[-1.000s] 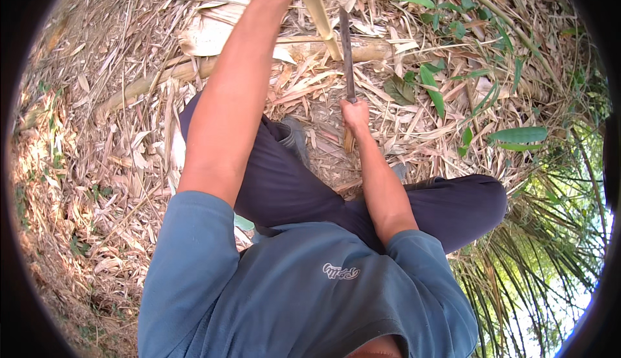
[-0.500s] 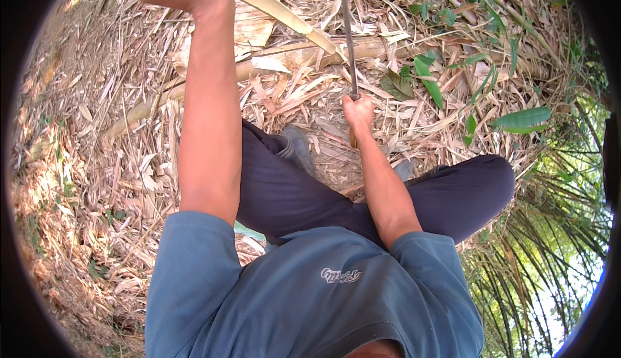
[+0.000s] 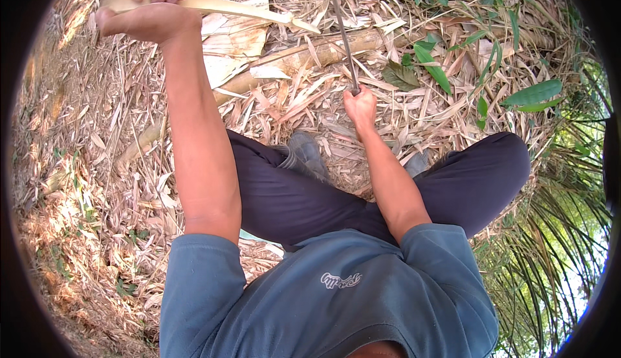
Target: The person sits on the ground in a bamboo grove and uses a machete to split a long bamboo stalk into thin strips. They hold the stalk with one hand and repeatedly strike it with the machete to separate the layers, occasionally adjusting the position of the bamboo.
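Up at the far left, my left hand (image 3: pixel 145 15) is closed round a long, pale, tapering stalk that looks like a peeled bamboo shoot (image 3: pixel 242 10). Its thin tip points right, toward the blade. My right hand (image 3: pixel 360 107), in front of my legs, is wrapped round the handle of a long-bladed knife (image 3: pixel 345 38). The dark, narrow blade is seen nearly edge-on and points away from me, slightly left. A gap lies between the shoot's tip and the blade. Most of the handle is hidden in my fist.
A bamboo pole (image 3: pixel 294 60) lies across the ground beyond my feet, with a broad pale sheath (image 3: pixel 236 41) beside it. Dry leaves (image 3: pixel 103 144) litter the ground. Green leaves (image 3: pixel 533 93) grow at right. My bent legs (image 3: pixel 291 193) and dark shoes (image 3: pixel 307 151) are below.
My left hand has moved left and nearer, drawing the shoot away from the blade; the shoot now lies flatter. The knife tilts slightly more to the left, and my right hand has barely moved.
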### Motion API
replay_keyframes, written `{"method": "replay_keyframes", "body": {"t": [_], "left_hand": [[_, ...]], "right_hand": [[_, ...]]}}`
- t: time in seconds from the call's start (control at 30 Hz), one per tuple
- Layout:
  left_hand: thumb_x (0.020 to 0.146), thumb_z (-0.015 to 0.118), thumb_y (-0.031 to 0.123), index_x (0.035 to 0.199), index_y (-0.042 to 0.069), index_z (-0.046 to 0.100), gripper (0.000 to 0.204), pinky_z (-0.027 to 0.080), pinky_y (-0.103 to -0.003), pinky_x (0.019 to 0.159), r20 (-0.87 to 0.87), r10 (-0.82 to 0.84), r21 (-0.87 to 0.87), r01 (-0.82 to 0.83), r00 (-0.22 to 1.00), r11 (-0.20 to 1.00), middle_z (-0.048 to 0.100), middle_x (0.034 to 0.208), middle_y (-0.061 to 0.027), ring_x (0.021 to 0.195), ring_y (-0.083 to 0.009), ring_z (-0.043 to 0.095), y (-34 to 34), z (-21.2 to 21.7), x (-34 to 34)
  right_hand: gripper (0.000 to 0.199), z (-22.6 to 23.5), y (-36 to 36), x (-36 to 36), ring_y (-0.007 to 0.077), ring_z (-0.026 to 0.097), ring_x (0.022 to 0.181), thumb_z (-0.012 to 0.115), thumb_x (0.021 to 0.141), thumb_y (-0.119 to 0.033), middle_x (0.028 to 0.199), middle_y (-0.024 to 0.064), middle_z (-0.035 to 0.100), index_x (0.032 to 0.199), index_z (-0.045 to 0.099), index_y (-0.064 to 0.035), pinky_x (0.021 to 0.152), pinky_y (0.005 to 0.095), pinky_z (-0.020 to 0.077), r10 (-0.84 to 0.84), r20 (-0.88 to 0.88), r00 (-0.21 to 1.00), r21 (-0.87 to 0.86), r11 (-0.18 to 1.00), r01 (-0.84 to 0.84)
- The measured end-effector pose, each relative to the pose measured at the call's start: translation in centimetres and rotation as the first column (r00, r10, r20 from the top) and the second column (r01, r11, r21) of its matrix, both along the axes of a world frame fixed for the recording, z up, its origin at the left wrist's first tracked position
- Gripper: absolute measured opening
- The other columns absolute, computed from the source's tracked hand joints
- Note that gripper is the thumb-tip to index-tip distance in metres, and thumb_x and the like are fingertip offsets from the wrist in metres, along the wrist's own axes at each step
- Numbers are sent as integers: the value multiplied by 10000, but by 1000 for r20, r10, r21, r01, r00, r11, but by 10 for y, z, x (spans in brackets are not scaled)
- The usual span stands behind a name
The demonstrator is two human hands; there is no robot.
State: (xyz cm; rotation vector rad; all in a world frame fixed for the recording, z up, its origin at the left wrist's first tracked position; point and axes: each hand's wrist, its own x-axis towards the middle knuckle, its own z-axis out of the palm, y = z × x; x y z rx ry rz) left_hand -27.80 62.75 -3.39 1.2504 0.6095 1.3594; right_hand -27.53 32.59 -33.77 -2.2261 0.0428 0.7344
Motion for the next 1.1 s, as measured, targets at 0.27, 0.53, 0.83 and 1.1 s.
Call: {"method": "replay_keyframes", "body": {"t": [0.27,0.53,0.83,1.1], "left_hand": [[863,170,723,701,148,273,606,163,-325,435,-4,-126,27,126,992,992,232,516,-30,477,-156,167,-8,10,4],[876,156,732,759,139,302,622,166,-296,431,55,-112,-18,113,992,993,228,508,-6,468,-145,194,-17,0,15],[874,152,730,789,132,303,623,165,-302,440,4,-61,-33,61,998,998,234,507,-18,472,-146,184,3,-10,-2],[881,146,724,802,130,309,622,150,-314,445,-16,-27,-92,25,1000,995,235,520,-20,472,-139,184,5,-16,4]], "right_hand": [[346,4,-10,3,425,687,864,646,768,-287,855,246,709,959,704,-5,822,474,525,58,-137,989,-30,998,-63],[355,-11,-14,5,421,684,847,644,750,-290,831,249,703,923,697,16,827,476,523,52,-126,991,-49,997,-58],[339,-8,-11,14,411,679,791,657,749,-288,792,230,700,899,686,15,793,474,517,12,-144,990,-57,998,-20],[351,-13,-10,18,401,692,805,672,755,-321,801,218,709,928,704,-18,799,469,527,16,-80,997,-42,999,-20]]}}
